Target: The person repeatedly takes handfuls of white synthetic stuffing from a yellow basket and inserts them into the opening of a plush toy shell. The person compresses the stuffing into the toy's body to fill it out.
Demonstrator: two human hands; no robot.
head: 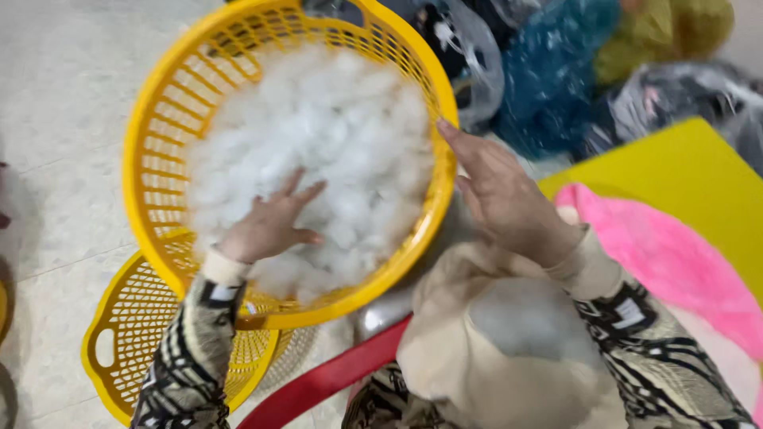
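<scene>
Left hand [270,225], fingers spread wide, presses into white stuffing [318,143] inside the yellow basket [151,127]; right hand [501,195], fingers extended flat, steadies the basket rim.

I am reaching forward with my left hand [270,224], fingers spread, palm down; my right hand [501,195] is stretching flat, fingers extended.

The yellow basket [159,119] runs off the top edge. A second basket [119,357] lies mostly hidden beneath it. The bags [556,71] behind are blurred, contents unreadable.
</scene>
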